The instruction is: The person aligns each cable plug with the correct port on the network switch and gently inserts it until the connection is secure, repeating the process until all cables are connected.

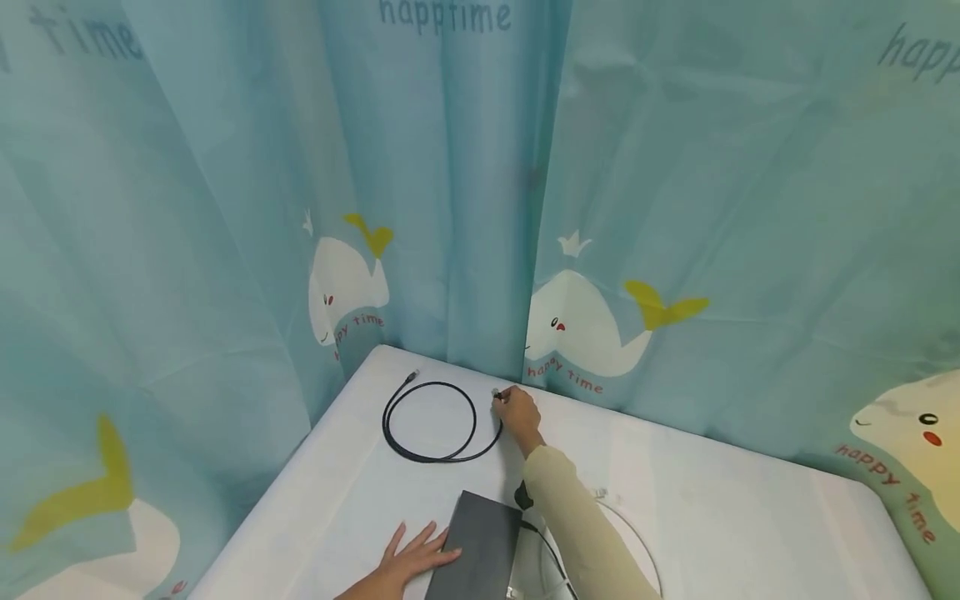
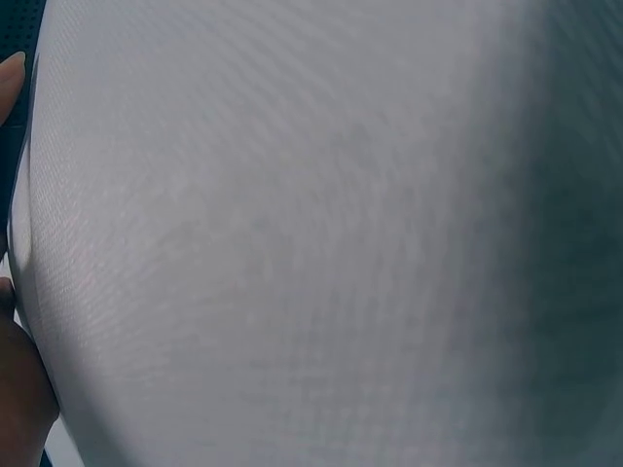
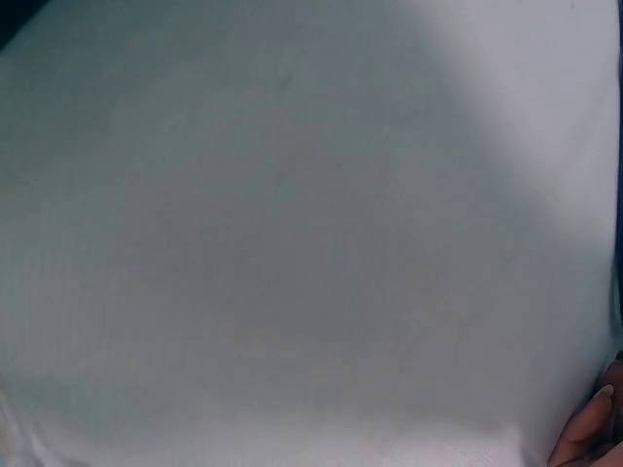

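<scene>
A black network cable (image 1: 427, 460) lies in loops on the white table near its far corner. One plug (image 1: 412, 377) rests free at the upper left of the loops. At the other end, my right hand (image 1: 519, 417) pinches the cable just behind its plug (image 1: 496, 393). My left hand (image 1: 411, 560) has its fingers spread, partly on the table and partly on the left edge of a flat dark grey box (image 1: 480, 546). The wrist views show mostly pale blurred cloth, with fingertips (image 2: 10, 83) at the left wrist view's edge and fingers (image 3: 584, 428) at the right's corner.
Right of the box, a white cable (image 1: 637, 533) curves beside the right sleeve (image 1: 581, 517), its clear plug near the forearm. A black object (image 1: 522, 497), partly hidden, and a thin black cord (image 1: 551, 550) sit by the box. A blue curtain (image 1: 480, 208) hangs behind the table (image 1: 735, 517).
</scene>
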Demonstrator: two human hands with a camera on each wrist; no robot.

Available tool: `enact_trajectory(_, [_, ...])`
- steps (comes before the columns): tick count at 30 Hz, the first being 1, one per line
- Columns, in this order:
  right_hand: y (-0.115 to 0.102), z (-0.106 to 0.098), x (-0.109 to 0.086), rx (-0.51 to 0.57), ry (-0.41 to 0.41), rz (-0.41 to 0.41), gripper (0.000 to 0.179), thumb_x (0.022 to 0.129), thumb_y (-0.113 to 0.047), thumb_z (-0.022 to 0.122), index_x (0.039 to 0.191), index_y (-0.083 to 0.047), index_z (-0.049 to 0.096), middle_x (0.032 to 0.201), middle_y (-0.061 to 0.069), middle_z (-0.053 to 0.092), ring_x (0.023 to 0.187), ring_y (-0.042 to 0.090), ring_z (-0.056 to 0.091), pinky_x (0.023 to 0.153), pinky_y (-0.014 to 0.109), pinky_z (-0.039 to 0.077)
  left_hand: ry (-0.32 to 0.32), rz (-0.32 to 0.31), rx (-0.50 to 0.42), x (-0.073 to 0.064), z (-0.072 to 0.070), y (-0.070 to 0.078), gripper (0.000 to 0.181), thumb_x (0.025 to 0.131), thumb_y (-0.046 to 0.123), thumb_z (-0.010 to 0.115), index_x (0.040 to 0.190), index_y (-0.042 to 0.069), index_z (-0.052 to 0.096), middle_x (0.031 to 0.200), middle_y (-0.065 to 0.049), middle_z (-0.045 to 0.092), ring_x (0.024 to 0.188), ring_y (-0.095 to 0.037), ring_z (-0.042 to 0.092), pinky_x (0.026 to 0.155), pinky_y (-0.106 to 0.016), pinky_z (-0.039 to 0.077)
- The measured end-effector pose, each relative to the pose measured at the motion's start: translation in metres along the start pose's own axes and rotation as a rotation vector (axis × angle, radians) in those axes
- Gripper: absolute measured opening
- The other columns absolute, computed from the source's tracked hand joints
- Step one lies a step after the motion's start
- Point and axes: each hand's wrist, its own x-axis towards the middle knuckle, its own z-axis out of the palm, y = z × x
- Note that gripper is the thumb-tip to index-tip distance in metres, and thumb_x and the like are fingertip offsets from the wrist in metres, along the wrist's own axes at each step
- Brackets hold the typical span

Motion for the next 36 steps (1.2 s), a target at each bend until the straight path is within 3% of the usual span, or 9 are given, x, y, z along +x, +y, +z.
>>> enact_trajectory(4, [0.004,-0.002,-0.003,0.093,0.052,0.011,0.017,0.087,-0.014,0.064,0.094,0.001,0.066,0.084,0.008,0.064,0.069,0.020,0.056,0.059,0.033,0.047,-0.008,0.026,-0.040,-0.002,0.000,0.000,0.072,0.088,0.061,0.049,0.148,0.024,0.033,0.151,-0.009,0.026,0.142,-0.025,0.008,0.097,-0.018,-0.019])
enact_trajectory(8, [0.001,-0.012,-0.003,0.232,0.157,-0.023,0.016,0.088,-0.008,0.061,0.096,0.006,0.063,0.083,0.012,0.064,0.071,0.022,0.058,0.060,0.033,0.050,0.013,0.042,-0.065,-0.003,-0.002,0.001,0.074,0.086,0.047,0.064,0.148,0.021,0.033,0.151,-0.015,0.024,0.141,-0.033,0.006,0.096,-0.018,-0.020])
enact_trajectory(11, [-0.003,-0.025,-0.004,0.299,0.221,-0.088,0.018,0.088,-0.006,0.061,0.100,0.008,0.063,0.086,0.014,0.065,0.075,0.024,0.060,0.062,0.033,0.051,0.067,0.049,-0.028,-0.004,-0.003,0.005,0.078,0.080,0.039,0.073,0.146,0.020,0.037,0.150,-0.018,0.026,0.139,-0.039,0.010,0.098,-0.020,-0.021])
enact_trajectory(15, [-0.004,-0.047,-0.011,0.330,0.283,-0.176,0.020,0.089,-0.006,0.063,0.105,0.006,0.065,0.090,0.015,0.065,0.080,0.025,0.061,0.064,0.034,0.052,0.132,0.036,0.062,-0.004,-0.005,0.010,0.078,0.075,0.043,0.076,0.143,0.022,0.043,0.148,-0.017,0.032,0.137,-0.041,0.017,0.101,-0.024,-0.021])
enact_trajectory(20, [0.006,-0.078,-0.026,0.352,0.398,-0.316,0.021,0.089,-0.008,0.063,0.107,0.004,0.065,0.093,0.014,0.067,0.081,0.026,0.062,0.066,0.036,0.051,0.157,0.042,0.111,-0.007,-0.002,0.013,0.080,0.073,0.044,0.077,0.142,0.021,0.044,0.146,-0.017,0.035,0.136,-0.042,0.020,0.102,-0.027,-0.021])
enact_trajectory(25, [0.016,-0.115,-0.037,0.327,0.543,-0.548,0.021,0.090,-0.007,0.063,0.109,0.002,0.066,0.097,0.014,0.065,0.082,0.026,0.062,0.067,0.037,0.052,0.182,0.030,0.139,-0.007,-0.004,0.011,0.081,0.071,0.044,0.078,0.142,0.021,0.045,0.146,-0.016,0.035,0.136,-0.041,0.020,0.104,-0.032,-0.018])
enact_trajectory(28, [0.028,-0.138,-0.049,0.280,0.585,-0.688,0.022,0.088,0.000,0.064,0.110,0.001,0.066,0.099,0.013,0.064,0.085,0.027,0.061,0.069,0.033,0.051,0.169,0.000,0.115,-0.006,-0.005,0.012,0.081,0.071,0.043,0.079,0.142,0.022,0.045,0.147,-0.015,0.034,0.137,-0.040,0.018,0.104,-0.034,-0.018])
enact_trajectory(33, [0.052,-0.171,-0.078,0.166,0.597,-0.846,0.030,0.079,0.011,0.068,0.108,0.002,0.068,0.099,0.012,0.064,0.089,0.027,0.060,0.074,0.020,0.049,0.154,-0.011,0.092,-0.004,-0.002,0.015,0.081,0.072,0.042,0.079,0.142,0.021,0.045,0.148,-0.015,0.033,0.138,-0.039,0.016,0.105,-0.045,-0.015])
enact_trajectory(36, [0.065,-0.187,-0.101,0.100,0.578,-0.891,0.036,0.075,0.015,0.070,0.109,0.002,0.068,0.099,0.012,0.064,0.089,0.026,0.061,0.080,0.017,0.048,0.167,0.005,0.099,-0.006,0.001,0.017,0.079,0.072,0.043,0.078,0.141,0.020,0.046,0.146,-0.017,0.035,0.137,-0.041,0.018,0.105,-0.046,-0.014])
